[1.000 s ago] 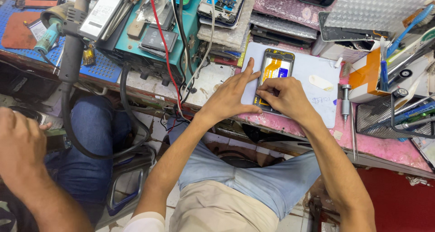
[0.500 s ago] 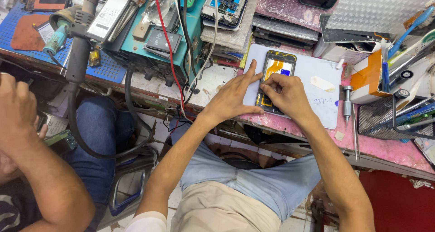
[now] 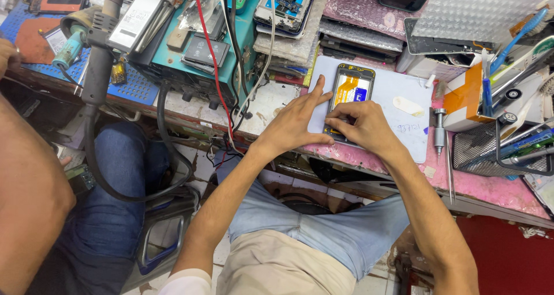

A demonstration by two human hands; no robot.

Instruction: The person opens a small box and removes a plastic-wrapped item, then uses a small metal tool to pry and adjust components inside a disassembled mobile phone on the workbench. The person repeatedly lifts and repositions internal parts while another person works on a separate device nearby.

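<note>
Item: opened phone [image 3: 350, 96] on a pale work mat [image 3: 404, 125], both my hands at its lower end.

I am resting my left hand [image 3: 294, 122] flat beside the phone's left edge, fingers spread, forefinger lying along the frame. I am curling my right hand [image 3: 360, 125] over the bottom edge, fingertips bunched and pressing down there; whether they are pinching anything small I cannot tell from this angle. The phone is lying face-down, its back off (orange and blue parts showing), on the mat at the pink bench's [image 3: 490, 188] front. A screwdriver [image 3: 440, 130] is lying just right of the mat. Another person's arm [image 3: 29, 203] is filling the left foreground.
</note>
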